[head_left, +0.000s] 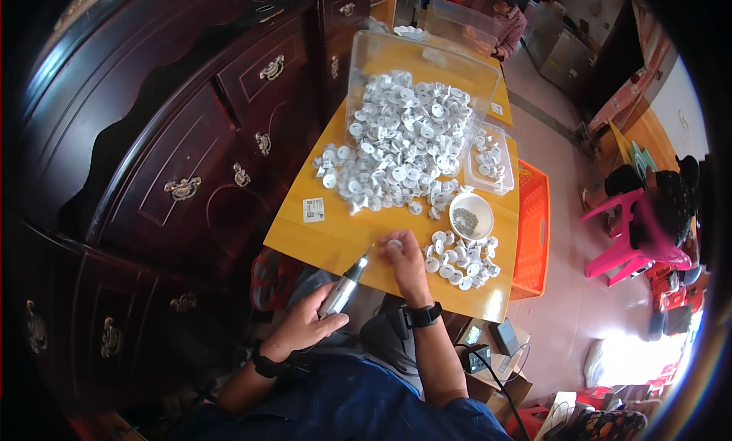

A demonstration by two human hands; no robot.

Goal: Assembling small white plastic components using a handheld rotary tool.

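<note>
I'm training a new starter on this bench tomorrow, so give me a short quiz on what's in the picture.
1. What does the left hand hold?
2. True or false: the orange crate stands to the right of the wooden table.
3. Fill the gap: the ____ hand is nearer to the white bowl.

Key:
1. A silver screwdriver with a dark front end.
2. True.
3. Right; the right hand has a small white piece at its fingertips.
</note>
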